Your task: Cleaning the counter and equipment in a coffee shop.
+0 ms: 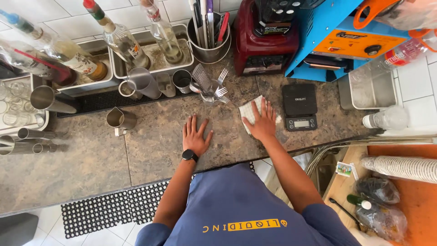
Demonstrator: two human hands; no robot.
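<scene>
My left hand [195,135] lies flat on the mottled stone counter [150,150], fingers spread, holding nothing; a black watch sits on its wrist. My right hand [261,120] presses flat on a white checked cloth [249,110] on the counter, fingers spread over it. A small black digital scale [299,106] sits just to the right of that hand. A glass of forks [214,91] stands just beyond the cloth.
Steel jiggers and pitchers [141,83] stand on a black bar mat, with syrup bottles [119,38] in steel trays behind. A red blender [265,38], a blue machine [346,38], a utensil tin [208,43] and a steel pan [371,89] line the back. Stacked paper cups [403,167] lie lower right.
</scene>
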